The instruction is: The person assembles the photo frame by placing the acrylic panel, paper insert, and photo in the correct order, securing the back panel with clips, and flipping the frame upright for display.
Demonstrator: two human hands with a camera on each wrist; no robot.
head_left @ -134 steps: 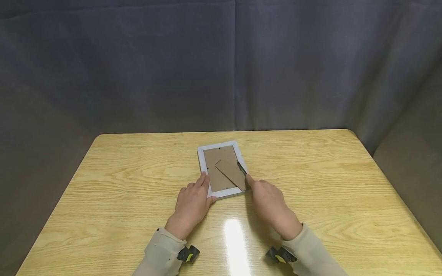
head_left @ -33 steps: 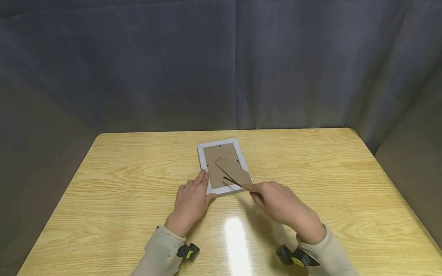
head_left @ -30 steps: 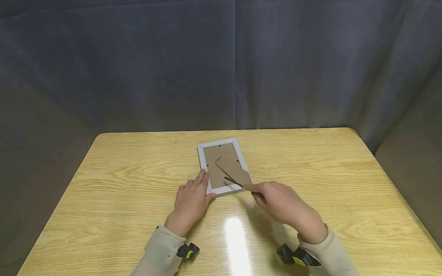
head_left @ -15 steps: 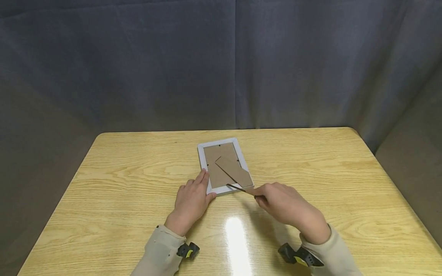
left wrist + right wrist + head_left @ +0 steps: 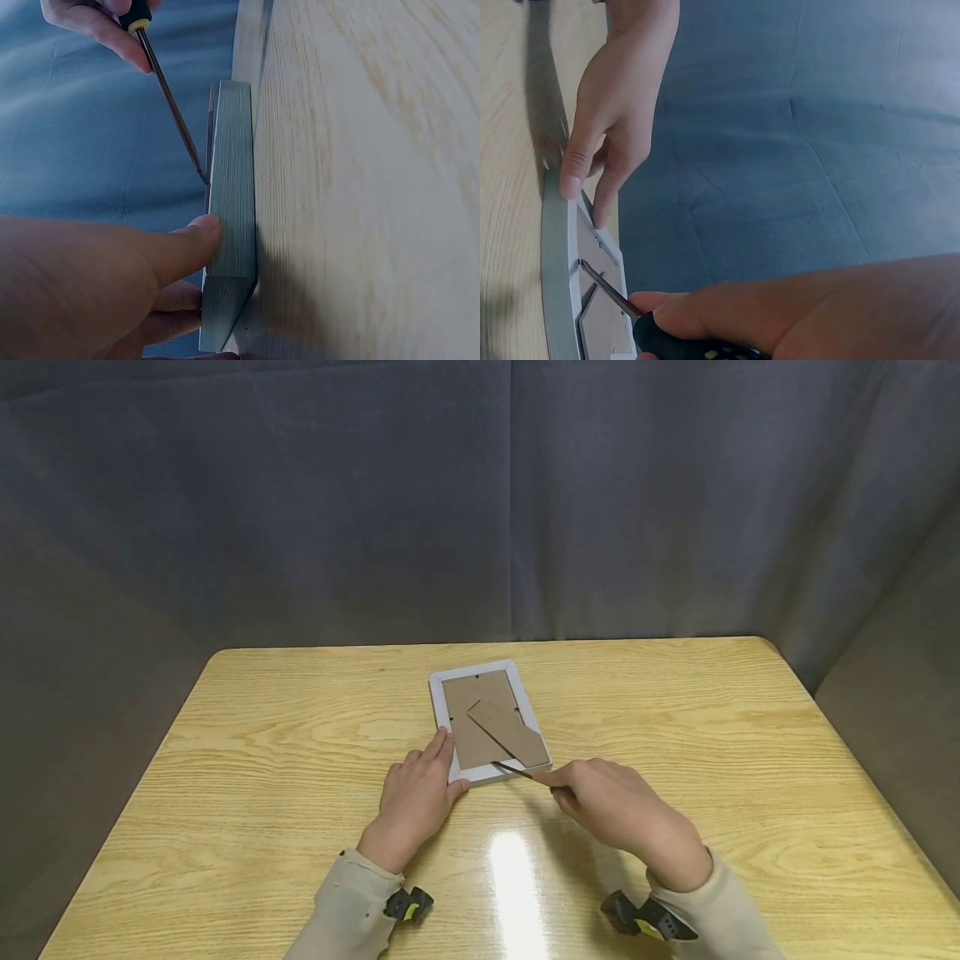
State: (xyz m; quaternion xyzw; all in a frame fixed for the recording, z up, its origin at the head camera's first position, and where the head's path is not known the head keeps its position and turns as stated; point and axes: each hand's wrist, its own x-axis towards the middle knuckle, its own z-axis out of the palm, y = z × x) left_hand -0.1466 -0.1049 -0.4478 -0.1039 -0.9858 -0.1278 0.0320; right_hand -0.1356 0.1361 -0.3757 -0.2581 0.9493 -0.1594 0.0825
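A picture frame (image 5: 437, 702) with a pale rim lies face down on the table, its brown backing board (image 5: 461, 693) and angled stand flap (image 5: 516, 737) uppermost. My left hand (image 5: 415, 806) holds the near left corner, thumb on the near edge and fingers along the left side. In my right hand (image 5: 611, 802) is a screwdriver (image 5: 513, 768) with a dark handle (image 5: 676, 337), the index finger stretched along it. Its tip meets the backing at the inner side of the near rim, where a small metal tab sits. Other dark tabs (image 5: 477, 677) show along the far, left and right sides.
The frame rests on a wood-grain table (image 5: 300, 718) with rounded far corners. Dark grey curtains (image 5: 375, 510) hang behind it and at both sides. Each wrist wears a black strap-on camera (image 5: 408, 906). A bright reflection lies on the near tabletop.
The screwdriver has gone from the frame's right side to the near rim, and its tip has come down there. The left hand has kept its place on the corner.
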